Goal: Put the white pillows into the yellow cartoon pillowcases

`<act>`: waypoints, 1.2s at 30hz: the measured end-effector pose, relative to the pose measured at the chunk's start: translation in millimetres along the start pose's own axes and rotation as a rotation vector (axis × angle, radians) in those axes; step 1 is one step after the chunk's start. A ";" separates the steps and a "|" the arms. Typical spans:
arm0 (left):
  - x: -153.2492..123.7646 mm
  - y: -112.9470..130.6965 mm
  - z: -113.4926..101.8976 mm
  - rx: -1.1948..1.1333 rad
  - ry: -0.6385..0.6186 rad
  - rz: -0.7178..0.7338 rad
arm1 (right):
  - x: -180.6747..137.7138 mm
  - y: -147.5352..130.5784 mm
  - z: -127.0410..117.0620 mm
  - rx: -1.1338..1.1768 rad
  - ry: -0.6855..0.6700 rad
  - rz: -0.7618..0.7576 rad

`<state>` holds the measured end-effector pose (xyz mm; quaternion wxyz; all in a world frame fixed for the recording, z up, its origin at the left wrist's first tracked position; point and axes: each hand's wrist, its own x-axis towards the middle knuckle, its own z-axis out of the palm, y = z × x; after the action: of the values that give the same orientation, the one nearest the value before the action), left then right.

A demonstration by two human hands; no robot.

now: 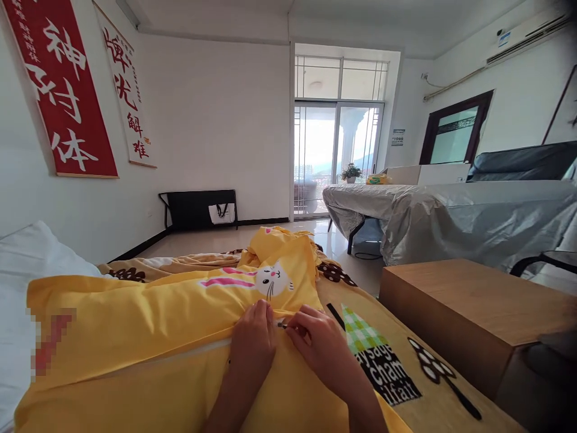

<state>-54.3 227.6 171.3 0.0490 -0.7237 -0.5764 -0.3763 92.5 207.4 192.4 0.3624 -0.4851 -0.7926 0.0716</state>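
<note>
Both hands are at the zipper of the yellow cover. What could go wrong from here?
Two likely risks. The yellow cover is puffed and wrinkled beside the zipper pull pinched by the right hand, so a fold could catch in it. The left hand sits right against the pull; slack fabric there could make the zipper line jam.

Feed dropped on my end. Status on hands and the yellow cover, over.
Left hand pressed on yellow cover by the zipper. Right hand pinching the zipper pull. Nothing lying across the zipper.
</note>
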 end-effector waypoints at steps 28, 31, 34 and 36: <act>-6.5 1.5 -31.7 0.109 -0.352 0.117 | -6.1 2.9 -7.1 -0.118 -0.185 0.240; -6.3 3.2 -30.2 0.079 -0.323 0.088 | -6.3 2.4 -6.7 -0.125 -0.182 0.248; -6.7 5.4 -30.1 0.047 -0.293 0.052 | -5.8 2.3 -6.4 -0.125 -0.152 0.264; -7.0 5.9 -30.1 0.038 -0.279 0.038 | -4.8 2.9 -5.8 -0.125 -0.130 0.272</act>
<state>-64.2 204.8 190.7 -0.0106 -0.7786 -0.5711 -0.2600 99.6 203.6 192.8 0.2666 -0.6038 -0.7443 0.1015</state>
